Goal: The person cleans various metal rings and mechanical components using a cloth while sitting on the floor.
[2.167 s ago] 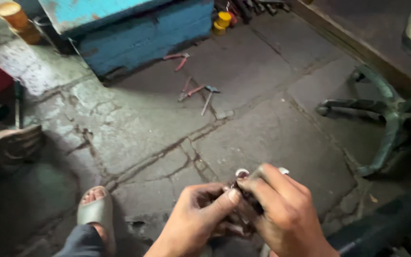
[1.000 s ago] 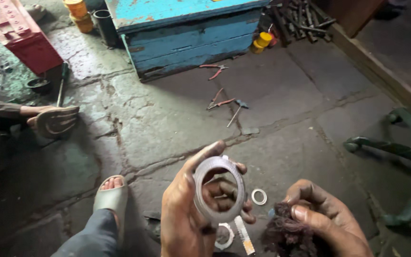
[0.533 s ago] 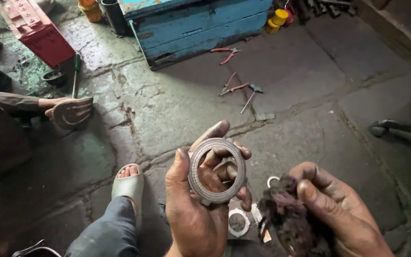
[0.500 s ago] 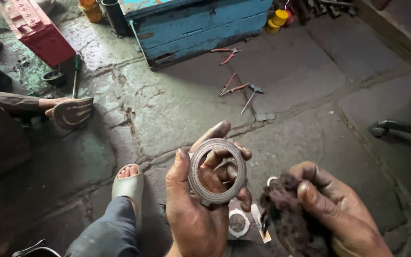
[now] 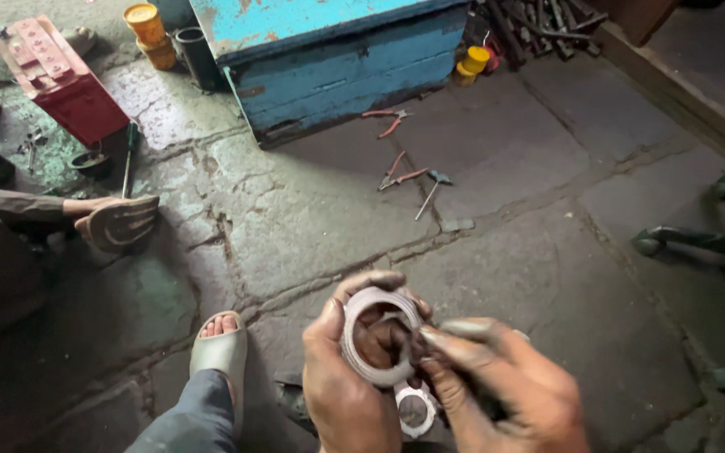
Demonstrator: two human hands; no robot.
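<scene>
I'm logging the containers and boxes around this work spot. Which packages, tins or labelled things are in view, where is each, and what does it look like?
Red box: far left, rectangular, red with a paler top.
Orange tins: top left, two stacked, round.
Dark cylinder: beside the tins, upright.
Blue chest: top centre, worn blue.
Yellow tins: right of the chest, small, round.
No signs or screens.

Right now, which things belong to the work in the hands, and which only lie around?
In hand:
left hand
grey ring
right hand

Lying about:
blue box
red pliers
yellow cans
red battery
</scene>
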